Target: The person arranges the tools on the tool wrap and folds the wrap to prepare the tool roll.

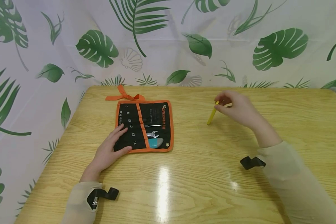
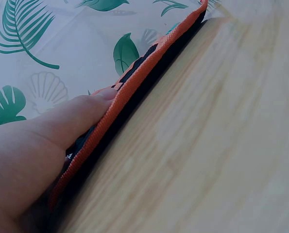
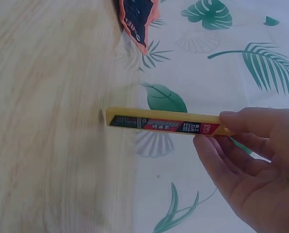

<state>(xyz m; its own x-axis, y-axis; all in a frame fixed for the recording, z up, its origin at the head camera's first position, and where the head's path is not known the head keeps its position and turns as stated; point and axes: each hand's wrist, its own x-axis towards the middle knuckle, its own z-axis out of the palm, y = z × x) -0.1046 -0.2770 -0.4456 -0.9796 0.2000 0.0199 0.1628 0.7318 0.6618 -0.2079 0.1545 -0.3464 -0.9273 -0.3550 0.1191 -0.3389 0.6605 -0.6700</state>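
Note:
My right hand pinches one end of a slim yellow utility-knife blade case between thumb and fingers. The case tilts, its free end pointing down close to the table, and its printed label faces the right wrist camera. To the left, a black tool pouch with orange edging lies unfolded. My left hand rests on its lower left part with fingers spread, the thumb on the orange edge. In the pouch's pockets sit a wrench, a thin metal shaft and a teal-and-grey tool.
Orange tie straps lie loose behind the pouch. The wooden table ends at the back against a white curtain printed with green leaves. Black straps sit on both sleeves.

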